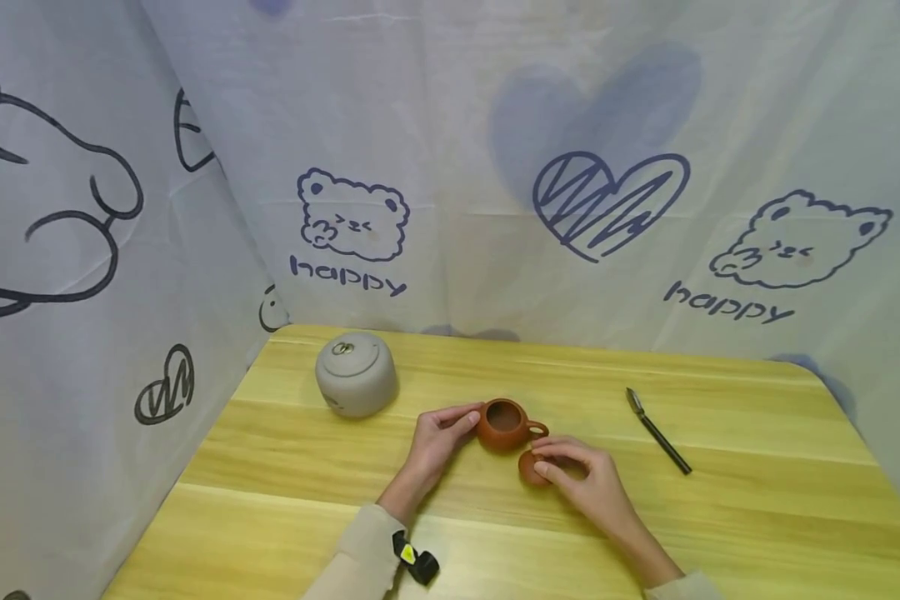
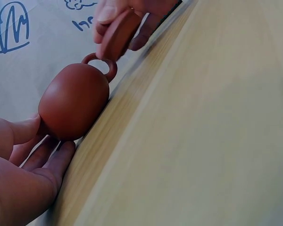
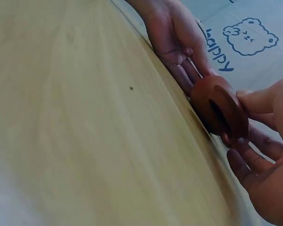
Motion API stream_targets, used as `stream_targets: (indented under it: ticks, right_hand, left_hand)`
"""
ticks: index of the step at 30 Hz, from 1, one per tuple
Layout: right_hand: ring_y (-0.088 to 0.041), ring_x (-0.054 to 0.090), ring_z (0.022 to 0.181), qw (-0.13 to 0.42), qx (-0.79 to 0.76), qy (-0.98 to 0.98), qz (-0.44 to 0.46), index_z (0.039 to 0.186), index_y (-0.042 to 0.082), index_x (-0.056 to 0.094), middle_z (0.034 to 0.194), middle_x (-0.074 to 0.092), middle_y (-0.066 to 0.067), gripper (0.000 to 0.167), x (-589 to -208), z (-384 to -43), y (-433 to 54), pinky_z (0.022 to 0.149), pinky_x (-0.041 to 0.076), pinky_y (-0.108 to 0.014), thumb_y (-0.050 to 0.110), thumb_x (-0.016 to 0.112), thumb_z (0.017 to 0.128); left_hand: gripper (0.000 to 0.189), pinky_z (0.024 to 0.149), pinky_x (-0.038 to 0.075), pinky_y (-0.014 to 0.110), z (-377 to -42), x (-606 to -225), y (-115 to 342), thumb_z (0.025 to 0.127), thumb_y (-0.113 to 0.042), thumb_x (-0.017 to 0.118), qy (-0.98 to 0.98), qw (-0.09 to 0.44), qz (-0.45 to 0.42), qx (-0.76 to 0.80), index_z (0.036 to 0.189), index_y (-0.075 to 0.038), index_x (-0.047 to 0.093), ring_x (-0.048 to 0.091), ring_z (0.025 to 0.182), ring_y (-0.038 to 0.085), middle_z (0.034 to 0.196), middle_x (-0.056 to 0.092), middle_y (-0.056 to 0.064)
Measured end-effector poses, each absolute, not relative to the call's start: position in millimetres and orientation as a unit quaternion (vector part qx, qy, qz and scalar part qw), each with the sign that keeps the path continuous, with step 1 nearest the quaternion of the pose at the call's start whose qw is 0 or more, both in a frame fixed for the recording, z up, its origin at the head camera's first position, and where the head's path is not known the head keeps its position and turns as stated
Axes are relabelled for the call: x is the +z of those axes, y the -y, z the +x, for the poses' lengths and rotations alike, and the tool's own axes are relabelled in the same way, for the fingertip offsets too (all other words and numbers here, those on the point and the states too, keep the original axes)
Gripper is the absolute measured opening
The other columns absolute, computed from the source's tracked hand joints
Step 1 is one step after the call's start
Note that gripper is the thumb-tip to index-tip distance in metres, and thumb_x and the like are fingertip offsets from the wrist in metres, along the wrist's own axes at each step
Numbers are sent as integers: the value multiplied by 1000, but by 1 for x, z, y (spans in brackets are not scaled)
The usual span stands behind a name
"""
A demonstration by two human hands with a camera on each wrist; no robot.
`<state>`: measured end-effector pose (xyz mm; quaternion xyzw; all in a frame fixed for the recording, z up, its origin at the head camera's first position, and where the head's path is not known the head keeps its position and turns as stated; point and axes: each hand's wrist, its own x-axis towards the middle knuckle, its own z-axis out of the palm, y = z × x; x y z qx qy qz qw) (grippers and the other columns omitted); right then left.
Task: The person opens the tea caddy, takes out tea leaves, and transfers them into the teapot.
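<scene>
A small reddish-brown clay teapot [image 1: 499, 440] stands uncovered on the table, its opening facing up and its loop handle to the right. At its left side, my left hand [image 1: 435, 448] holds it between thumb and fingers; they hide the spout area. The left wrist view shows the thumb against the teapot's body [image 2: 75, 101] and fingers beneath its near end. My right hand [image 1: 596, 487] pinches the round clay lid [image 1: 531, 470] by thumb and fingertips, just in front of the handle. The lid [image 3: 233, 113] is tilted on edge in the right wrist view.
A grey rounded jar [image 1: 356, 383] with a ring on its lid stands at the back left. To the right lies a slim dark tool [image 1: 663, 442] with a pointed metal tip. Printed white cloth [image 1: 457, 275] hangs behind the wooden table [image 1: 270, 483].
</scene>
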<state>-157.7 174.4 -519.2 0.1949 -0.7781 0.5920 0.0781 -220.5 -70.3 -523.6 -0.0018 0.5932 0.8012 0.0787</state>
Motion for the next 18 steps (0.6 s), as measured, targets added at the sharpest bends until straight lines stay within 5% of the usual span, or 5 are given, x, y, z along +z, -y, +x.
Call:
stream_targets:
  ticks: [6, 18]
  right_hand:
    - [-29, 67, 116, 69, 586, 787, 180, 109, 9, 80, 119, 73, -11, 18, -523, -157, -175, 95, 58, -30, 9, 79, 91]
    - [-27, 66, 117, 60, 569, 802, 171, 106, 9, 81, 118, 74, -8, 17, -526, -159, -177, 102, 49, -17, 10, 82, 89]
  left_hand:
    - [30, 102, 54, 36, -220, -525, 72, 97, -1, 69, -605, 78, 9, 793, 124, 12, 68, 68, 114, 20, 124, 69, 23]
    - [30, 102, 55, 35, -219, -524, 71, 98, 0, 68, -603, 79, 9, 794, 124, 13, 67, 68, 113, 19, 123, 69, 24]
